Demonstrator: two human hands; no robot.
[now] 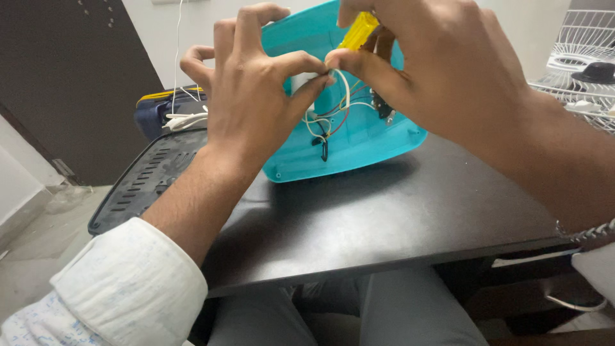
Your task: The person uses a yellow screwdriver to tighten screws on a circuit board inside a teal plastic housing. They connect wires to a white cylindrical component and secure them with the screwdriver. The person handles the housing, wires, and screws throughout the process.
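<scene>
The teal shell (359, 138) stands tilted at 12 o'clock on the table (397, 218), already open. Left hand (250, 96) and right hand (423, 70), with a yellow tool (359, 31), pinch together on a white wire (343, 86); wires inside still hang loose.

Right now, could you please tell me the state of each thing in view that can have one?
Turquoise housing: open, tilted up on the black table, wiring exposed.
White wire: pinched between fingertips of both hands.
Left hand: pinching the wire.
Right hand: pinching the wire, yellow tool tucked in it.
Black vented panel: lying flat, detached.
</scene>
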